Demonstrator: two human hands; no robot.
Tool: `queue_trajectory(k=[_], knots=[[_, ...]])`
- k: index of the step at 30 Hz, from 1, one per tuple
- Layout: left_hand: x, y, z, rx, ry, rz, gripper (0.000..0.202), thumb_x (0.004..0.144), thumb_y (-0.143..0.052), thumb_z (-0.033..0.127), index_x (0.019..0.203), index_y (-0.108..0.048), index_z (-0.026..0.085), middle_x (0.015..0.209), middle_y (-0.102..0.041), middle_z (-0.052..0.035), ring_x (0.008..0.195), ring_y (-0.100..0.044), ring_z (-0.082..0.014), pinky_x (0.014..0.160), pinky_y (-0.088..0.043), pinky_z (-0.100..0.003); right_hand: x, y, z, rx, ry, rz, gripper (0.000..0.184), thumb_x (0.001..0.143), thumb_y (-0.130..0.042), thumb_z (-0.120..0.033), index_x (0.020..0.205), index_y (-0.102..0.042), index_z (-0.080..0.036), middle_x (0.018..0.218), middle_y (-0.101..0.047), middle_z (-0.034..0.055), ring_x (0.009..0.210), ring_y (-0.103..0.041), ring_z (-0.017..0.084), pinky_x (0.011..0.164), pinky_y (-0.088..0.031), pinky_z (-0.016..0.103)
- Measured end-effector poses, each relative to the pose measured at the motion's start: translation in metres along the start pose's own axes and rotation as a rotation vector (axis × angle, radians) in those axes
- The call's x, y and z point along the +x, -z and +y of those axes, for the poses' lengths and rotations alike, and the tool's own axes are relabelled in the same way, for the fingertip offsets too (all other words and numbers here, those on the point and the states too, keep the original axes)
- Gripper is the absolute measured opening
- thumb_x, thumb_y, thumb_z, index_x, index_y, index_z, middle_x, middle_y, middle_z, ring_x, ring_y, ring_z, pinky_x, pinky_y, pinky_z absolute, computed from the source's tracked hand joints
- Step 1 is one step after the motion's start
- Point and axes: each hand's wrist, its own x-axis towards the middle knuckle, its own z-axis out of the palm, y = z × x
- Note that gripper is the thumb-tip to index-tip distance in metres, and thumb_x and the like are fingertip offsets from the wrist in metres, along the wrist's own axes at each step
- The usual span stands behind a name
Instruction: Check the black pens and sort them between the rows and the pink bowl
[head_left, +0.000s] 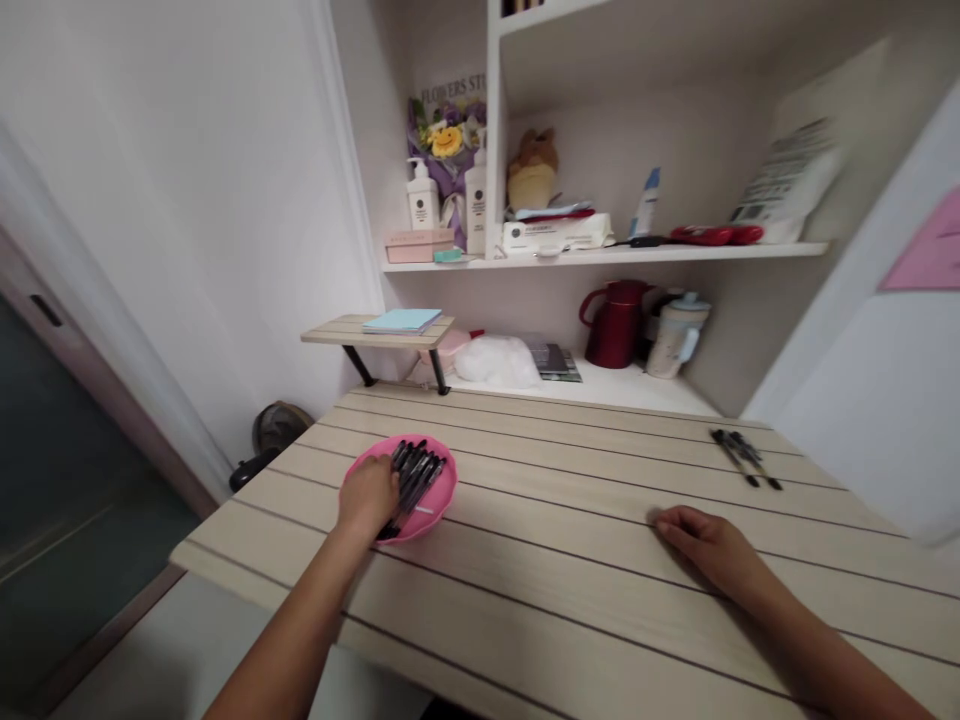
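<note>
Over the near edge of the table (570,610), the left hand (367,497) covers black pens (421,472) in the pink plate (444,497), fingers curled, grip unclear; the pens' long axis runs far-right. Right hand (709,548), flat and empty, lies well right of the plate, loose pens (746,460) beyond it.

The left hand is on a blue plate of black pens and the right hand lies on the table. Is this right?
No. The head view shows the plate is pink, not blue. The left hand is on its black pens and the right hand lies on the table.
</note>
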Motion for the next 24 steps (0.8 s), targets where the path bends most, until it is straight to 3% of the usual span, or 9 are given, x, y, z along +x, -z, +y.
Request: queue_trajectory(k=[3,5,10,13,16,19,22,24], knots=[[0.002,0.003,0.004,0.071,-0.039,0.043,0.028,0.083,-0.037,0.031,0.092,-0.058,0.015,0.093,-0.062,-0.0132,0.085,-0.058,-0.0232,0.069,-0.04,-0.032,0.002,0.003,-0.004,0.091,-0.008,-0.126,0.03,0.071,-0.049,-0.045,0.069,-0.061,-0.017,0.055,-0.061,-0.0003,0.05,-0.052,0.012,0.051,-0.04,0.022],[0.002,0.006,0.008,0.058,-0.067,0.074,0.028,0.082,-0.038,0.031,0.092,-0.059,0.015,0.092,-0.062,-0.0124,0.085,-0.058,-0.023,0.07,-0.041,-0.032,0.009,0.012,-0.002,0.054,-0.041,-0.117,0.032,0.075,-0.044,-0.045,0.067,-0.059,-0.017,0.049,-0.056,-0.0013,0.046,-0.048,0.012,0.047,-0.036,0.023],[-0.003,0.007,0.04,-0.176,-0.283,0.251,0.027,0.082,-0.039,0.032,0.092,-0.06,0.017,0.093,-0.061,-0.0091,0.09,-0.055,-0.0224,0.08,-0.04,-0.034,0.044,0.058,0.017,-0.431,-0.136,0.123,0.027,0.079,-0.042,-0.036,0.078,-0.062,-0.017,0.073,-0.066,0.0081,0.068,-0.06,0.019,0.058,-0.039,0.026],[-0.011,-0.004,0.077,-0.411,-0.469,0.233,0.023,0.081,-0.042,0.031,0.087,-0.061,0.019,0.089,-0.062,-0.0077,0.088,-0.055,-0.0213,0.08,-0.041,-0.034,0.065,0.079,0.03,-0.666,-0.261,0.149,0.031,0.081,-0.04,-0.036,0.091,-0.061,-0.015,0.086,-0.066,0.0153,0.078,-0.062,0.026,0.062,-0.041,0.032],[-0.019,-0.02,0.124,-0.662,-0.533,0.068,0.021,0.079,-0.044,0.029,0.087,-0.061,0.019,0.085,-0.062,-0.0066,0.081,-0.056,-0.019,0.074,-0.043,-0.031,0.082,0.083,0.035,-0.714,-0.314,0.103,0.033,0.083,-0.037,-0.03,0.096,-0.06,-0.011,0.095,-0.064,0.0193,0.084,-0.063,0.029,0.066,-0.043,0.037],[-0.023,-0.038,0.174,-0.896,-0.502,-0.217,0.018,0.075,-0.048,0.024,0.084,-0.062,0.017,0.079,-0.062,-0.0047,0.074,-0.055,-0.0159,0.068,-0.042,-0.027,0.092,0.08,0.035,-0.672,-0.349,0.08,0.031,0.081,-0.035,-0.018,0.096,-0.061,-0.009,0.097,-0.064,0.0204,0.087,-0.062,0.031,0.068,-0.043,0.039],[-0.02,-0.054,0.217,-1.092,-0.361,-0.57,0.019,0.069,-0.053,0.023,0.085,-0.062,0.016,0.07,-0.059,-0.0019,0.062,-0.051,-0.0126,0.057,-0.039,-0.024,0.097,0.079,0.032,-0.629,-0.363,0.088,0.031,0.076,-0.036,-0.01,0.093,-0.062,-0.007,0.096,-0.064,0.0215,0.088,-0.061,0.032,0.069,-0.042,0.04],[-0.016,-0.062,0.24,-1.244,-0.257,-0.74,0.026,0.068,-0.057,0.027,0.091,-0.06,0.015,0.07,-0.059,-0.0023,0.061,-0.052,-0.0124,0.057,-0.038,-0.024,0.098,0.078,0.028,-0.577,-0.362,0.088,0.029,0.074,-0.039,-0.011,0.09,-0.062,-0.006,0.095,-0.064,0.0227,0.087,-0.061,0.032,0.068,-0.042,0.038]])
